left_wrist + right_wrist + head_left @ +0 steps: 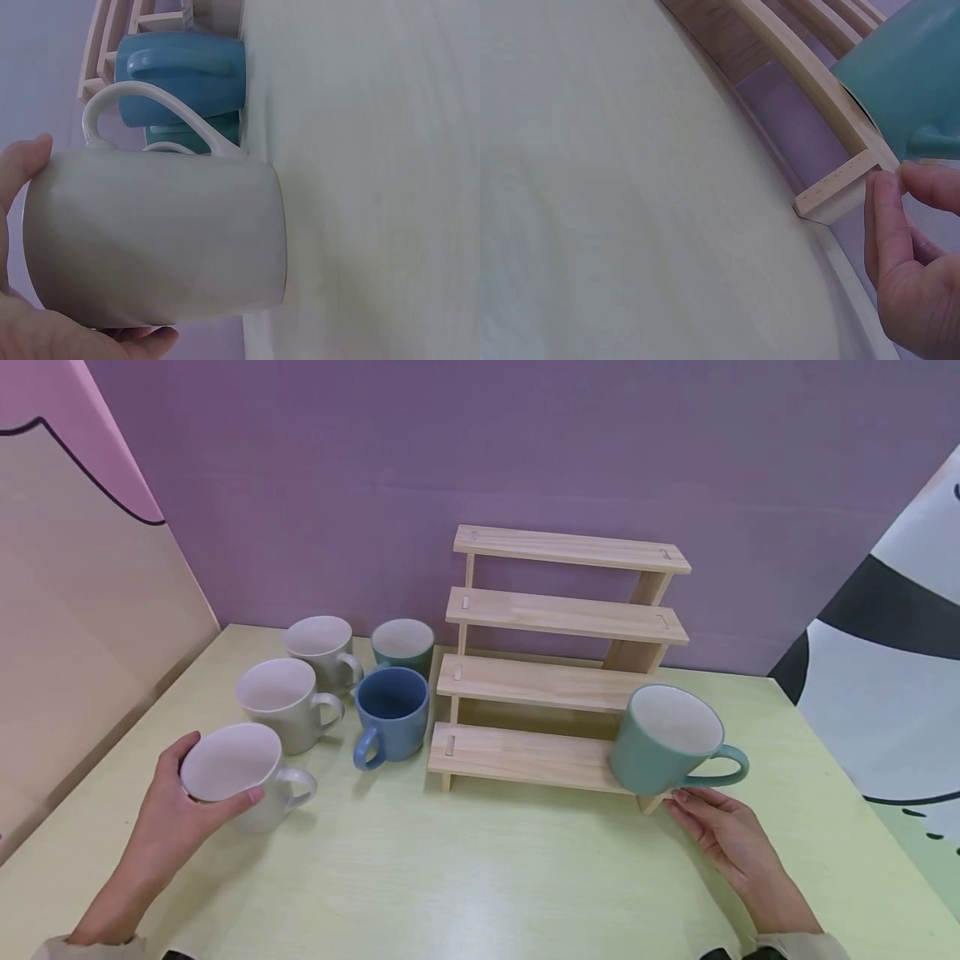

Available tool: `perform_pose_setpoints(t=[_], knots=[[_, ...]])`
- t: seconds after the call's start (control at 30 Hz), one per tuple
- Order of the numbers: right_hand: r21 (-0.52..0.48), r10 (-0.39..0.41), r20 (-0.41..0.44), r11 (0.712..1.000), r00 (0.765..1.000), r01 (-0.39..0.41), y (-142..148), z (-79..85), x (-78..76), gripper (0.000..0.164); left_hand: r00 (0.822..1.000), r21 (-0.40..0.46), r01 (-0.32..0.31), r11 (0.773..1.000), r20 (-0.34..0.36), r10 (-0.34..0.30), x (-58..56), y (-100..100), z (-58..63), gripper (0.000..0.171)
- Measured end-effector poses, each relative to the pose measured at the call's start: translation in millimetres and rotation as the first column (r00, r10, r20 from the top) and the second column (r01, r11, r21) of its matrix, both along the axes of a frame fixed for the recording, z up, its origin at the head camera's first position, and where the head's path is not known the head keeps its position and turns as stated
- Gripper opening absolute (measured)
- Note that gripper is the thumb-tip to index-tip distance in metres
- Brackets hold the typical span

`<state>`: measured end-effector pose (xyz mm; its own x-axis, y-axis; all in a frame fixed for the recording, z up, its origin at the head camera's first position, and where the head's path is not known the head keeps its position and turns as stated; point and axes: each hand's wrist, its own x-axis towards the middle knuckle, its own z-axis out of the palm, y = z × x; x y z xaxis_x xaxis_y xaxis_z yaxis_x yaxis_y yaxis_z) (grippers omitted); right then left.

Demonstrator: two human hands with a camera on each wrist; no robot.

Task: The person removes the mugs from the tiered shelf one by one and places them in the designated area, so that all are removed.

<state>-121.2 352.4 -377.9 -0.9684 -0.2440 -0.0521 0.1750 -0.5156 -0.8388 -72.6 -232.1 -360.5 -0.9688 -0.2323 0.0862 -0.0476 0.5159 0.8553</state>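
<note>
My left hand [168,814] grips a white mug [232,764] around its rim and side, thumb on the near side. Its handle faces right, and in the left wrist view the mug's base [274,232] is close to the tabletop. At the right, my right hand [723,835] pinches the end of the lowest board of a stepped wooden display shelf [525,756]. On that board's right end stands a teal mug [652,739], its handle [934,142] just above my fingers. In the right wrist view the thumb is above the board's corner and the other fingers are below.
Two more whitish mugs [277,689] [318,639] stand behind the held one. A blue mug [393,718] and a green mug [403,643] are between them and the shelf. A purple backdrop [337,510] rises behind the pale table [465,868].
</note>
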Motion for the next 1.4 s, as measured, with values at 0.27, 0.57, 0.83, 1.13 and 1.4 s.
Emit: perform_pose_setpoints(t=[0.27,0.57,0.83,1.13,1.4], knots=[[0.002,0.003,-0.013,1.0,1.0,-0.003,0.5,-1.3,-0.1,0.036,1.0,-0.018,-0.026,0.999,-0.014,0.026,-1.3,0.0,1.9,0.101],[0.021,-0.006,-0.008,1.0,1.0,0.006,-0.3,-1.5,-1.1,0.034,1.0,-0.026,-0.024,0.999,-0.015,0.024,-6.4,-2.0,3.1,0.099],[0.023,-0.01,-0.02,1.0,1.0,0.01,-0.1,-2.2,-1.4,0.034,0.998,-0.047,-0.022,0.999,-0.059,0.019,-8.4,0.4,7.1,0.098],[0.02,-0.003,-0.027,1.0,1.0,0.003,-0.9,-2.6,-1.4,0.033,0.995,-0.102,-0.057,0.993,-0.089,0.048,-8.6,9.5,20.9,0.099],[0.062,-0.026,0.006,0.998,1.0,0.025,-0.8,-0.4,-0.1,0.029,0.992,-0.103,-0.028,0.994,-0.125,0.015,-9.6,15.3,30.5,0.1]])
